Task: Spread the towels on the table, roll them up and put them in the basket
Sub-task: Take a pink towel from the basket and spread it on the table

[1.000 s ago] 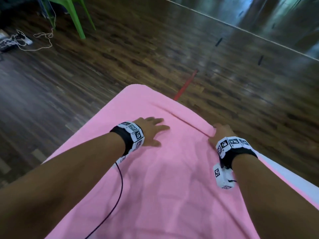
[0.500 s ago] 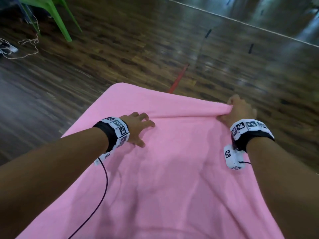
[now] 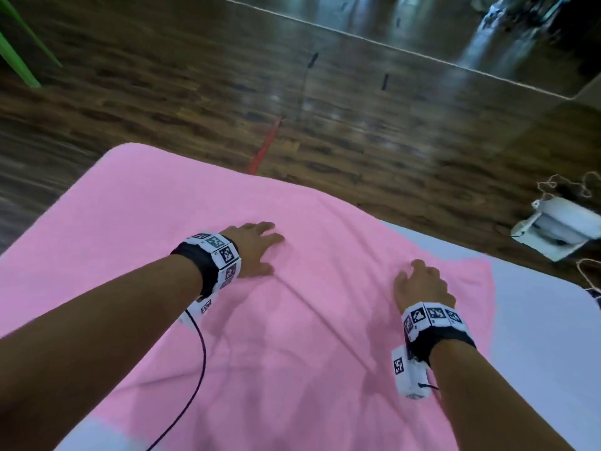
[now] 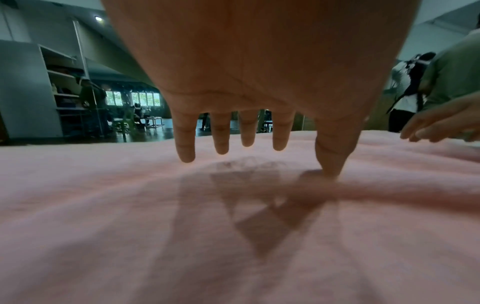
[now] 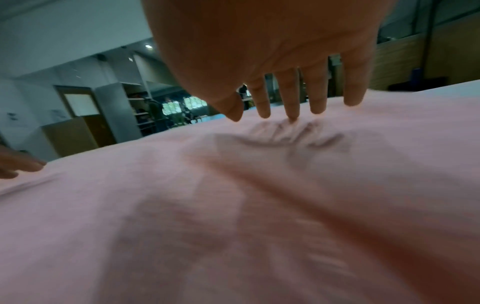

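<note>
Pink towel [image 3: 292,336] spread flat on white table [image 3: 546,320], long axis near-left to far-right, one corner pointing right [image 3: 484,265], diagonal crease between hands. Left hand [image 3: 253,249] palm-down mid-towel, fingers [image 4: 185,144] straight and spread, thumb tip pressing cloth, gripping nothing. Right hand [image 3: 419,284] palm-down near right corner, fingers [image 5: 291,102] extended, tips pushing small wrinkles, holding nothing. Both forearms reach forward. White box [image 3: 559,229] on wooden floor [image 3: 195,92] beyond table.

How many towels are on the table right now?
1. A pink towel lies spread over the white table, with the left hand and right hand flat on it. No other towel shows, though one could lie outside the views.
</note>
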